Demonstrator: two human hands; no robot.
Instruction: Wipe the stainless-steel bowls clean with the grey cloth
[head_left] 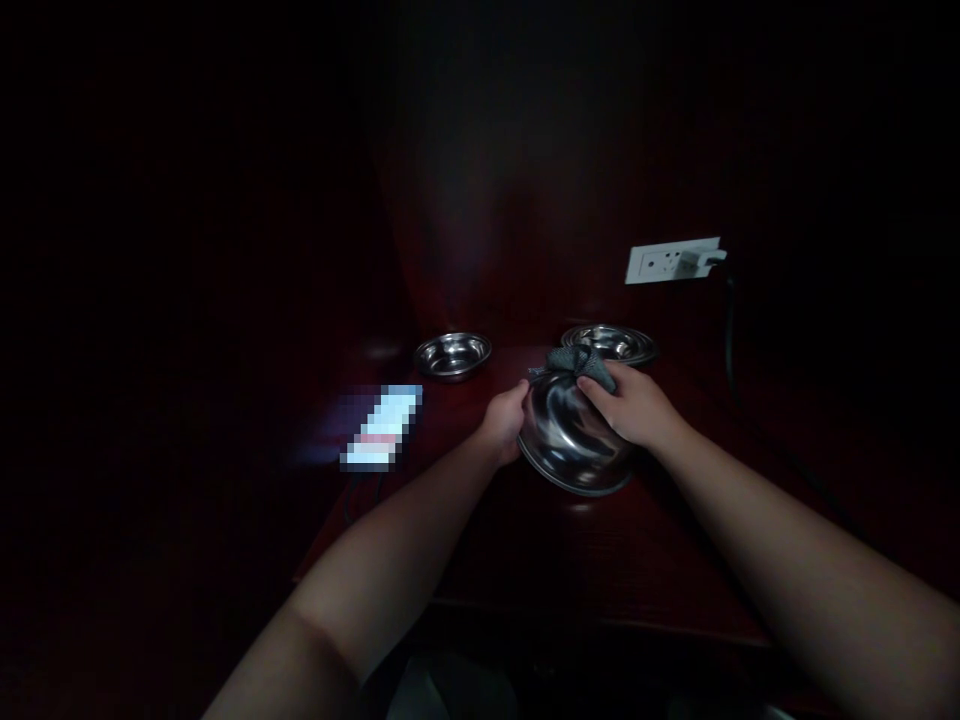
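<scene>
A shiny metal bowl is tilted in front of me, with its rounded outside towards me and its rim low. My left hand grips the bowl by its left edge, thumb up along the side. My right hand is closed on a dark grey cloth pressed against the upper part of the bowl. Part of the right hand's fingers is hidden behind the cloth and bowl.
On the dark red table stand a small metal bowl at the back left and stacked metal bowls at the back right. A lit phone lies left. A cable hangs from a wall socket.
</scene>
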